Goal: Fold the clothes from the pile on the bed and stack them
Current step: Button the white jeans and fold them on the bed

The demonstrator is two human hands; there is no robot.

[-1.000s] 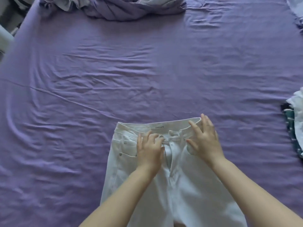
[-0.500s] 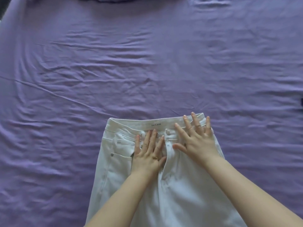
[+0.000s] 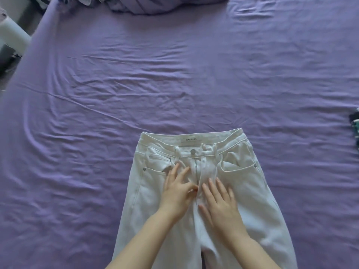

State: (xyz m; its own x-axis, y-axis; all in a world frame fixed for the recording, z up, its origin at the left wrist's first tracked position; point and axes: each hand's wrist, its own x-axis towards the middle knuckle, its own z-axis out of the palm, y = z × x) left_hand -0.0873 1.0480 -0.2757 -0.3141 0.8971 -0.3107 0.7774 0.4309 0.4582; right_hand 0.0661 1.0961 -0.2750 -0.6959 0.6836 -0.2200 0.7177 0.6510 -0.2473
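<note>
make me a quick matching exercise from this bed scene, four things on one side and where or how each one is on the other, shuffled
Things:
1. white denim jeans
2. crumpled purple bedding heap
3. left hand
4. right hand

Place or state:
A. far edge of the purple bed sheet
B. flat, right of the open zip
C. spread front-up, fly undone
D. fingertips at the zip

Pairs: 1-C, 2-A, 3-D, 4-B

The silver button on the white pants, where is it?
In the head view, the silver button sits mid-waistband on the white pants, just below the label and above both hands.
</note>
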